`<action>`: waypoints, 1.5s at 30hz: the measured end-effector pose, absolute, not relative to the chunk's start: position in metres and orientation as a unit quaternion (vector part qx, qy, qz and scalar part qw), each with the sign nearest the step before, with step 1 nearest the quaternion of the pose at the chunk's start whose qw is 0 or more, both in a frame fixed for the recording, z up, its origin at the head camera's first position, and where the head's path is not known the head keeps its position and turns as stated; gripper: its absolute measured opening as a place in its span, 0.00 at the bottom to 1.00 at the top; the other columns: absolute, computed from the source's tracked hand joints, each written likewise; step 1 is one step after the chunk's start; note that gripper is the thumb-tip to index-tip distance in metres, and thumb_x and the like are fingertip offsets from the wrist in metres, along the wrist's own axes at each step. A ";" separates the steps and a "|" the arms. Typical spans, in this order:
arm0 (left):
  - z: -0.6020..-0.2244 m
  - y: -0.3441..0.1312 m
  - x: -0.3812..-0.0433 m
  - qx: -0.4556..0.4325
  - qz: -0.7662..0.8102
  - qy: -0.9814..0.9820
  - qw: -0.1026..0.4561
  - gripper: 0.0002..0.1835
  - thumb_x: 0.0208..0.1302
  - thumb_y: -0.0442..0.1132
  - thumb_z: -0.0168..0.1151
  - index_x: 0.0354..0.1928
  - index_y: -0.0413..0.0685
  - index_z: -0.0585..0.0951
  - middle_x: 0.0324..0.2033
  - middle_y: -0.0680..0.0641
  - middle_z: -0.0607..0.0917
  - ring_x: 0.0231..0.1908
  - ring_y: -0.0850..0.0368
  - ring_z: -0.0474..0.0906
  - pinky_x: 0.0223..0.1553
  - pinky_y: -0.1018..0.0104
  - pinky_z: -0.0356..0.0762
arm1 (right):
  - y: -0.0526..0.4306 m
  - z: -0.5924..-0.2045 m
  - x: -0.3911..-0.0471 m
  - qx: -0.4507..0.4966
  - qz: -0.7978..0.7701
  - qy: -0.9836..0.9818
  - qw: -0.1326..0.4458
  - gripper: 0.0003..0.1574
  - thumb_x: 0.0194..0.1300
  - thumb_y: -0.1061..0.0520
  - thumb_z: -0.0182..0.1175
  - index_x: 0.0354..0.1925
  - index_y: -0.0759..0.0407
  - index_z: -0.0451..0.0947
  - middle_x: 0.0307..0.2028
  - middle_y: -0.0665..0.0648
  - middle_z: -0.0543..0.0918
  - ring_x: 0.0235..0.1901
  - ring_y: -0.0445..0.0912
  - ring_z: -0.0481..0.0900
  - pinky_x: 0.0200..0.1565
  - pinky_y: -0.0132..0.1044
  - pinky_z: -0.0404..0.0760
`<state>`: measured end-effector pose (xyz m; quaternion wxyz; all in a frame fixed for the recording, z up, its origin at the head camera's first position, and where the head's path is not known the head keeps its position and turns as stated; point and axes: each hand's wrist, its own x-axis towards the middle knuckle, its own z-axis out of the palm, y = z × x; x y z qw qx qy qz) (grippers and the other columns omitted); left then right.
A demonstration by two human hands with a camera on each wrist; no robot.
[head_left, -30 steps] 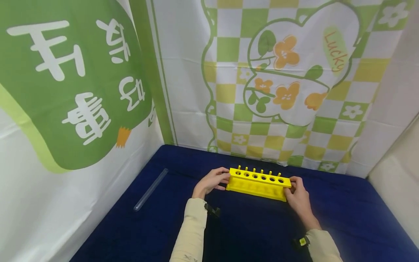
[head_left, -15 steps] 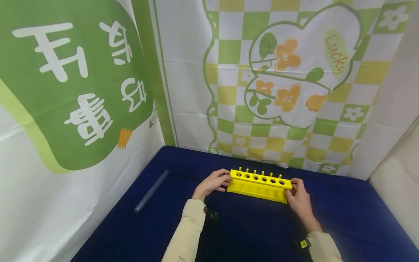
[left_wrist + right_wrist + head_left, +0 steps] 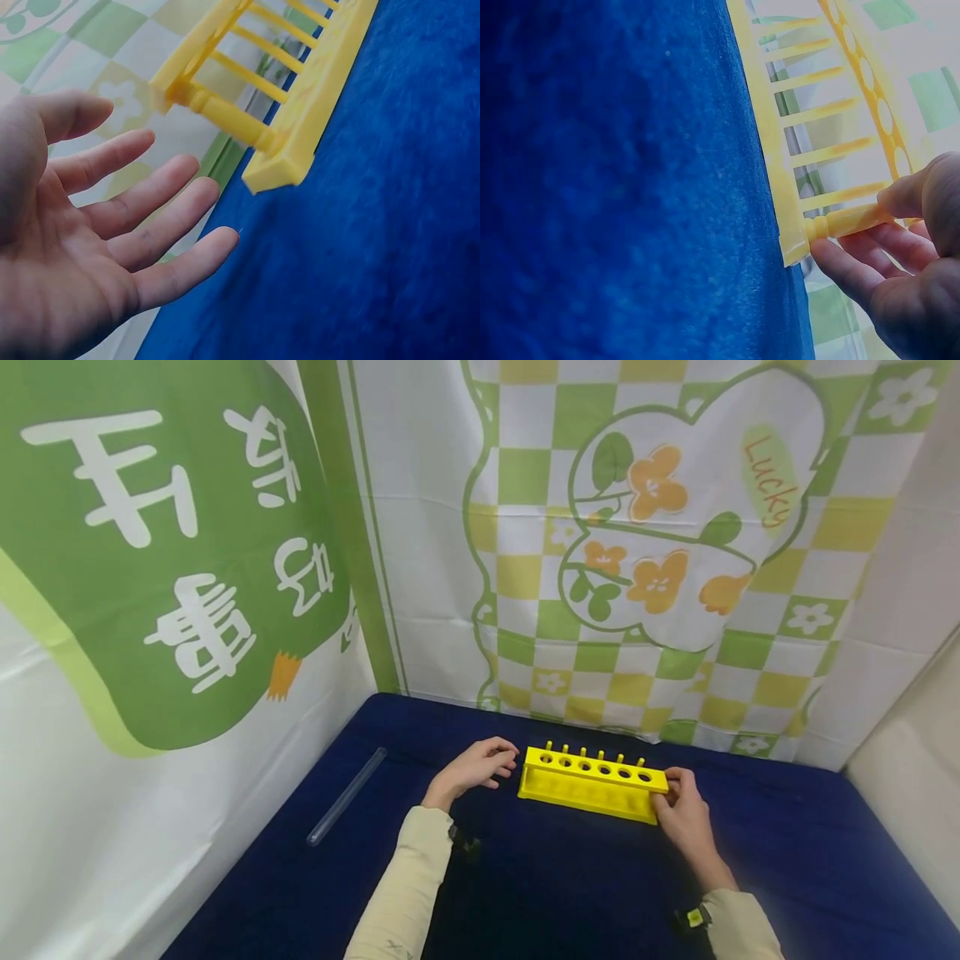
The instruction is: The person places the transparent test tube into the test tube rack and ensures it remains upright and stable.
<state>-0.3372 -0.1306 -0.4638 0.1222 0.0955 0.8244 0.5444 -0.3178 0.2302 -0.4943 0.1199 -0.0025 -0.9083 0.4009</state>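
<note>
A yellow test tube rack [image 3: 588, 792] with a row of round holes and pegs behind them stands upright on the blue cloth. My right hand [image 3: 684, 810] grips its right end post, thumb on one side and fingers curled on the other, as the right wrist view shows [image 3: 907, 247]. Just off the rack's left end is my left hand [image 3: 474, 768], apart from it. In the left wrist view its fingers [image 3: 161, 247] are spread and relaxed, with nothing in them. A clear glass test tube [image 3: 347, 797] lies on the cloth farther left.
Dark blue cloth [image 3: 570, 893] covers the table. Printed curtains hang close around it: a green and white one [image 3: 187, 710] on the left and a checkered one [image 3: 517, 577] behind the rack. Small dark straps [image 3: 467, 842] sit on the wrists.
My left hand has let go of the rack's left end and moved a little to the left. The right hand keeps its grip, and the rack and test tube stay in place.
</note>
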 end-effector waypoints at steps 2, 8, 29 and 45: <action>-0.463 -0.136 -0.335 0.098 0.540 0.827 0.120 0.23 0.74 0.54 0.51 0.62 0.50 0.75 0.55 0.40 0.81 0.52 0.47 0.81 0.51 0.50 0.81 | 0.230 -0.494 -0.318 -0.002 0.403 -0.907 0.119 0.26 0.68 0.61 0.54 0.61 0.64 0.59 0.56 0.73 0.78 0.49 0.63 0.81 0.48 0.53 0.82; -0.460 -0.155 -0.329 0.097 0.535 0.832 0.112 0.24 0.74 0.54 0.51 0.62 0.47 0.74 0.56 0.38 0.80 0.54 0.43 0.80 0.53 0.49 0.80 | 0.230 -0.493 -0.317 -0.009 0.417 -0.902 0.108 0.27 0.68 0.61 0.54 0.61 0.65 0.59 0.57 0.74 0.78 0.51 0.63 0.80 0.49 0.53 0.82; -0.449 -0.222 -0.309 0.070 0.524 0.846 0.070 0.18 0.76 0.50 0.50 0.61 0.53 0.74 0.57 0.40 0.81 0.55 0.46 0.79 0.55 0.49 0.78 | 0.232 -0.497 -0.319 -0.017 0.425 -0.898 0.113 0.27 0.67 0.59 0.54 0.62 0.63 0.61 0.55 0.72 0.79 0.50 0.61 0.81 0.49 0.51 0.83; -0.446 -0.246 -0.300 0.066 0.501 0.862 0.048 0.23 0.75 0.53 0.51 0.63 0.47 0.72 0.58 0.36 0.79 0.55 0.45 0.79 0.53 0.52 0.80 | 0.233 -0.493 -0.316 -0.009 0.418 -0.902 0.109 0.27 0.67 0.59 0.56 0.61 0.63 0.62 0.53 0.72 0.81 0.48 0.61 0.82 0.44 0.45 0.83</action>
